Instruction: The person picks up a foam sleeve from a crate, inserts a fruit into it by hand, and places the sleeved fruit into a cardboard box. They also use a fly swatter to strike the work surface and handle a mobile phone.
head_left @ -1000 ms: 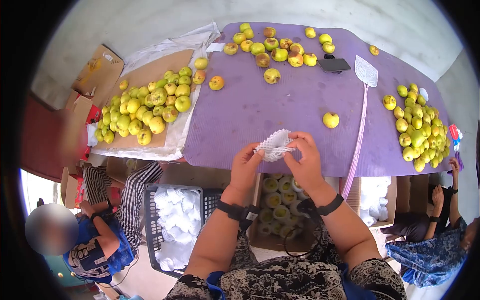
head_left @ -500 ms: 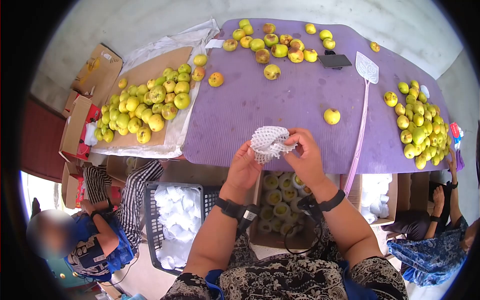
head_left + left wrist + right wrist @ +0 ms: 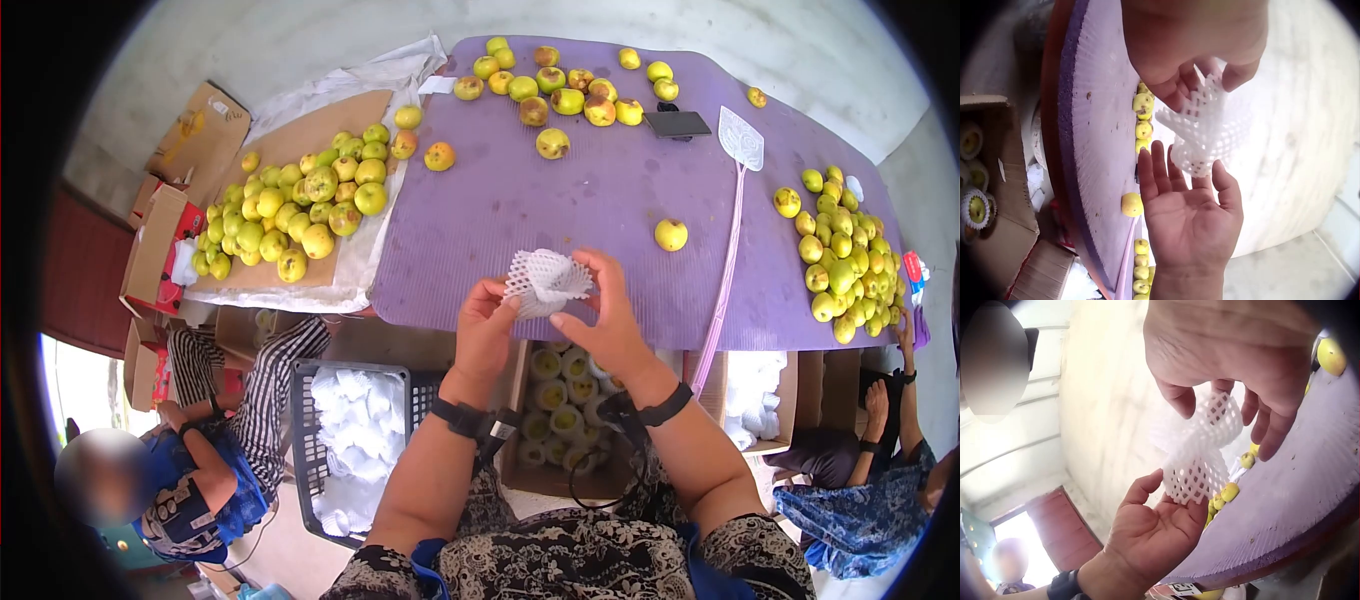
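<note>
1. Over the last second, the white foam net (image 3: 545, 282) had gone from a crumpled wad between two pinches to a wider, flared shape, which suggested that opening it out was well along.
2. The left hand (image 3: 484, 330) pinched one end of it between thumb and fingers.
3. The right hand (image 3: 610, 325) had loosened: its thumb and fingers stood apart around the far end. Bright glare in the wrist views hid whether a fingertip touched the mesh.
4. The net was held in the air above the near part of the purple table (image 3: 480, 220), a single apple (image 3: 671, 235) lying beyond it.
5. It looked soft and springy, an open diamond lattice, narrow at the waist and spread at both ends.
</note>
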The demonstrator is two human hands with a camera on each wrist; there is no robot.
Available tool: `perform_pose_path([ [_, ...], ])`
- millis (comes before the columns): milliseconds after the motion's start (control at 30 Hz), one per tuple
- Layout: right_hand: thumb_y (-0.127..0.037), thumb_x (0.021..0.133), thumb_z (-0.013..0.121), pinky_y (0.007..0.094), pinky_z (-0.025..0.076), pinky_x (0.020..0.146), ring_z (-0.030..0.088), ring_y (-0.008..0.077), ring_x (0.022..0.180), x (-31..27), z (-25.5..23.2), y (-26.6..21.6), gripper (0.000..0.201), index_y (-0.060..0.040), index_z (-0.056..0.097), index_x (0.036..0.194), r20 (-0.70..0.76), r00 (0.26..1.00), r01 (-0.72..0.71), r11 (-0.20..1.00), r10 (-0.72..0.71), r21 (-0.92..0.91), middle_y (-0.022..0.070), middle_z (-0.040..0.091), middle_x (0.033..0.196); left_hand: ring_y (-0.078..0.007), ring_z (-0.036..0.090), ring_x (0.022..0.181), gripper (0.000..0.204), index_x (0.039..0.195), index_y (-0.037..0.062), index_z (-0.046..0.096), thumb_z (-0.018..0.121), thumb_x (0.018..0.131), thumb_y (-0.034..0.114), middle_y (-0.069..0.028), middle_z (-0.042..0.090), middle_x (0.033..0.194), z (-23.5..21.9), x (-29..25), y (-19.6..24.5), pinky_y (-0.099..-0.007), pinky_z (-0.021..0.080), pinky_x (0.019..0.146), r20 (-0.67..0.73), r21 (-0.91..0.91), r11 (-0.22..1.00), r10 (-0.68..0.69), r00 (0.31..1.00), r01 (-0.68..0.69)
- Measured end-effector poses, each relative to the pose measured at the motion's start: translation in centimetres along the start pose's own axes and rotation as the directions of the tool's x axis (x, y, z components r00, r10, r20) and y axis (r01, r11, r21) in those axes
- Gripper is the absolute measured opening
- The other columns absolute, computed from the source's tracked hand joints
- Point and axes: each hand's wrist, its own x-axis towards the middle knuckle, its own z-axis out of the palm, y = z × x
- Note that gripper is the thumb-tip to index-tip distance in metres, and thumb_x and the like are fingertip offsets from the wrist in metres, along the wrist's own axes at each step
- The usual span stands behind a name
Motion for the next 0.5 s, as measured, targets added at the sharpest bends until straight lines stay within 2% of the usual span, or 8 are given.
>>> perform_pose_path([
  [33,-0.009,0.082,0.071,0.0347,0.046,0.095,0.052,0.0259,0.115,0.0,0.3,-0.6,0.029,-0.0036,0.058,0.108,0.004,0.993,0.116,0.987,-0.117,-0.108,0.0134,0.048,0.129,-0.0193,0.059,0.108,0.010,0.096,0.0066,0.054,0.058,0.091,-0.001,-0.0106,0.062,0.117,0.0,-0.2,-0.1,-0.0367,0.047,0.098,-0.002,-0.001,1.000,-0.006,1.000,0.006],
  [67,-0.007,0.083,0.069,0.0346,0.046,0.095,0.053,0.0264,0.114,0.1,0.4,-0.8,0.029,-0.0037,0.058,0.109,0.021,0.973,0.231,0.949,-0.232,-0.215,0.0141,0.047,0.130,-0.0207,0.059,0.110,0.011,0.098,0.0070,0.053,0.056,0.091,-0.001,-0.0114,0.062,0.117,0.2,-0.3,-0.2,-0.0377,0.046,0.098,0.021,0.111,0.994,0.021,1.000,-0.023],
  [133,-0.006,0.083,0.069,0.0353,0.046,0.096,0.051,0.0259,0.117,0.3,-0.5,1.5,0.035,-0.0041,0.054,0.114,0.059,0.975,0.223,0.951,-0.215,-0.215,0.0146,0.045,0.133,-0.0220,0.059,0.111,0.012,0.099,0.0073,0.053,0.055,0.091,-0.001,-0.0121,0.062,0.117,0.1,-0.3,-0.3,-0.0388,0.045,0.098,0.051,0.222,0.974,0.043,0.998,-0.053],
  [200,-0.006,0.082,0.069,0.0361,0.046,0.096,0.050,0.0255,0.120,0.7,-1.4,3.4,0.042,-0.0044,0.051,0.119,0.100,0.974,0.218,0.952,-0.201,-0.214,0.0150,0.043,0.135,-0.0190,0.058,0.109,0.012,0.095,0.0070,0.052,0.057,0.090,-0.003,-0.0113,0.060,0.119,0.0,-0.2,-0.3,-0.0365,0.045,0.098,0.041,0.059,0.998,0.020,0.999,-0.022],
  [267,-0.003,0.082,0.067,0.0366,0.046,0.097,0.046,0.0227,0.124,1.0,-2.1,4.6,0.045,-0.0038,0.047,0.123,0.039,0.998,0.034,0.976,-0.044,0.216,0.0144,0.041,0.139,-0.0194,0.058,0.109,0.013,0.096,0.0070,0.051,0.056,0.089,-0.003,-0.0114,0.061,0.119,-0.1,-0.3,0.2,-0.0369,0.045,0.099,0.020,-0.008,1.000,0.019,1.000,-0.019],
  [400,-0.004,0.081,0.067,0.0390,0.041,0.104,0.044,0.0237,0.127,0.8,-1.3,2.5,0.047,-0.0032,0.048,0.123,0.061,0.998,-0.048,0.941,0.029,0.335,0.0132,0.042,0.140,-0.0205,0.059,0.109,0.015,0.097,0.0072,0.050,0.056,0.088,-0.003,-0.0121,0.062,0.116,-0.1,-0.3,0.9,-0.0380,0.043,0.100,0.018,-0.094,0.995,0.022,1.000,-0.020],
  [467,-0.006,0.078,0.069,0.0416,0.033,0.111,0.042,0.0292,0.132,1.0,-0.8,1.0,0.054,-0.0036,0.047,0.126,0.058,0.988,0.133,0.979,-0.144,0.151,0.0141,0.039,0.144,-0.0205,0.059,0.109,0.016,0.097,0.0072,0.050,0.057,0.087,-0.003,-0.0124,0.062,0.116,-0.5,-0.3,0.7,-0.0380,0.044,0.100,0.032,-0.059,0.998,0.015,0.999,-0.013],
  [500,-0.006,0.078,0.069,0.0416,0.033,0.111,0.042,0.0292,0.132,1.0,-1.0,0.3,0.054,-0.0036,0.047,0.126,0.057,0.988,0.135,0.979,-0.145,0.152,0.0141,0.039,0.144,-0.0205,0.059,0.109,0.016,0.097,0.0071,0.050,0.058,0.086,-0.003,-0.0128,0.062,0.115,-0.7,-0.4,0.6,-0.0381,0.044,0.100,0.047,-0.023,1.000,0.011,0.999,-0.010],
])
